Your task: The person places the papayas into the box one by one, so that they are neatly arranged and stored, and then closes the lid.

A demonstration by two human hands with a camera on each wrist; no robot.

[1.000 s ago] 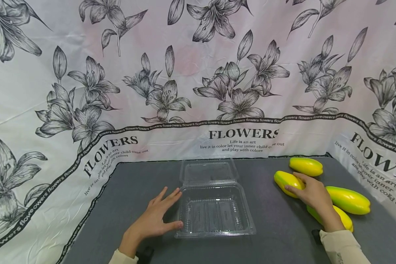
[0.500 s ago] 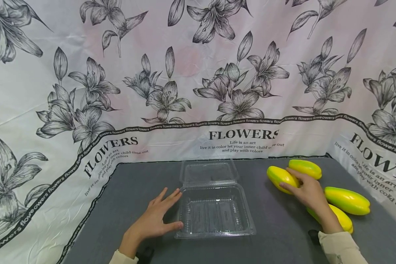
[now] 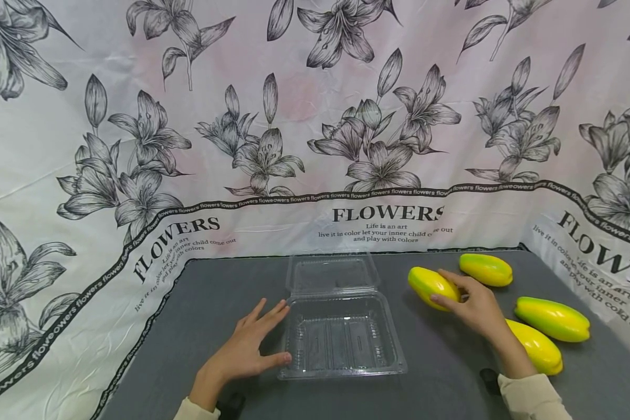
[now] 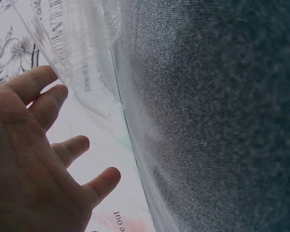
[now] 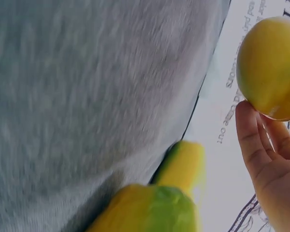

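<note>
In the head view, the right hand (image 3: 475, 303) holds a yellow-green fruit (image 3: 426, 286) by its right-hand end, the thumb on the near side and the other fingers over the far side. The grip is about as wide as the fruit is thick. The fruit's long axis slants from far left to near right, its free end pointing away from the palm. The clear container (image 3: 346, 371) lies to the fruit's left and closer to the person, with the lid (image 3: 333, 274) folded back on the far side; a strip of bare worktop (image 3: 420, 361) lies between. The left hand (image 3: 249, 347) is across the container, fingers spread and holding nothing, the thumb at the left rim. The right hand is plainly the one nearer the fruit. Three more fruits lie to the right: a far one (image 3: 485, 269), a rightmost one (image 3: 553, 319) and a near one (image 3: 538, 350) beside the right forearm.

In the left wrist view, the fingers are splayed beside the plastic edge; the upper fingertips overlap it, and whether they press it cannot be told.

In the right wrist view, the fruit shows nearly end-on at the fingertips and looks raised from the worktop. The thumb is hidden, and two other fruits sit apart below, blurred.
</note>
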